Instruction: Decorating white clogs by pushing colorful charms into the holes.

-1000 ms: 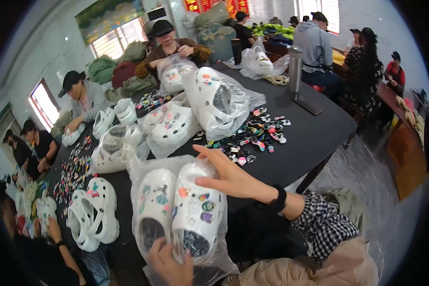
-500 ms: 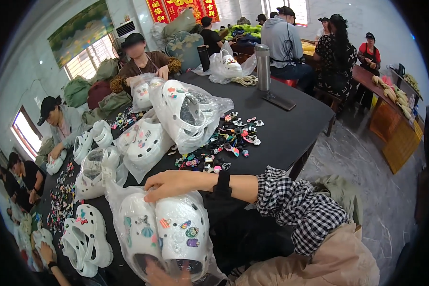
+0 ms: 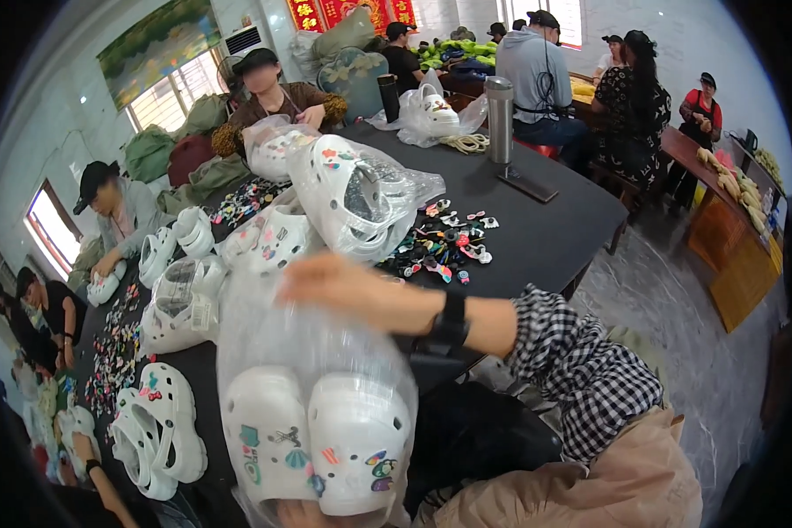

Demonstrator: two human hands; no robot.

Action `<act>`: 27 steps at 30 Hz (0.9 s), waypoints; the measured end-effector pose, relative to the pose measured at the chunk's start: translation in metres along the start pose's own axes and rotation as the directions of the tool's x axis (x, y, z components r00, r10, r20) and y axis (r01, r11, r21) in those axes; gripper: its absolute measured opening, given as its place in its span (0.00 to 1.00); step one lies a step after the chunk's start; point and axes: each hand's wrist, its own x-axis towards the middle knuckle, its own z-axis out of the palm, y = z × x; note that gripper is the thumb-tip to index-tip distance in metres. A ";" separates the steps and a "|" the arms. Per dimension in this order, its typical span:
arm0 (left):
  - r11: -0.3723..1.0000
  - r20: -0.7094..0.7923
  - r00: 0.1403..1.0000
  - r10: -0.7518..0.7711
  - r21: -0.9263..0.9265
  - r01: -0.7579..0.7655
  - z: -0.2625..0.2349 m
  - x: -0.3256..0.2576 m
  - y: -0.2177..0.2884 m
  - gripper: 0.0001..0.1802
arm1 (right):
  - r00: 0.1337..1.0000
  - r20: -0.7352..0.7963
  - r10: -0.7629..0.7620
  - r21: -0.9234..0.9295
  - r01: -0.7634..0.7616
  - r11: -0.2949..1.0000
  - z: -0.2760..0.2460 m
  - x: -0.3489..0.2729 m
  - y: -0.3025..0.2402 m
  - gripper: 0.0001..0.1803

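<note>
A pair of white clogs (image 3: 356,440) with colourful charms on the toes sits inside a clear plastic bag (image 3: 317,339), close in front of me. My left hand (image 3: 301,513) shows only in part at the lower edge, at the near end of the clogs, closed on them; most of its fingers are hidden. Blurred by motion, my right hand (image 3: 339,286) is at the far end of the bag, closed on the plastic, which stretches between it and the clogs. My right wrist wears a black band.
More bagged white clogs (image 3: 352,189) lie beyond on the black table (image 3: 537,229). Unbagged clogs (image 3: 163,431) stand at the left. Loose charms (image 3: 444,242) are heaped at the right, near a steel flask (image 3: 499,119) and a phone (image 3: 528,187). Co-workers sit around the table.
The clogs have shifted toward me and the bag now extends beyond their toes. My right hand has left the toes and moved away from me with the plastic.
</note>
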 end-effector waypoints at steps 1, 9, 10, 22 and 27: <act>0.999 -0.058 0.998 0.033 -0.002 -0.033 -0.002 -0.001 0.000 0.30 | 0.987 -0.160 0.019 0.063 -0.009 0.998 -0.012 0.011 -0.007 0.10; 0.976 -0.105 0.970 -0.219 -0.035 0.217 -0.026 0.019 0.017 0.23 | 0.508 -0.366 -0.779 -0.665 0.442 0.601 -0.160 -0.044 -0.062 0.18; 0.956 -0.102 0.950 -0.295 -0.028 0.293 -0.032 0.027 0.018 0.22 | 0.532 -0.354 -0.769 -0.640 0.462 0.614 -0.159 -0.051 -0.075 0.18; 0.947 -0.052 0.946 -0.319 0.008 0.320 -0.015 0.146 0.020 0.35 | 0.454 -0.248 -0.856 -0.942 0.092 0.322 -0.122 -0.183 -0.069 0.35; 0.988 -0.212 0.965 -0.153 -0.043 0.147 -0.016 0.133 0.026 0.35 | 0.363 -0.724 -0.587 -0.415 0.451 0.790 -0.168 -0.259 -0.051 0.43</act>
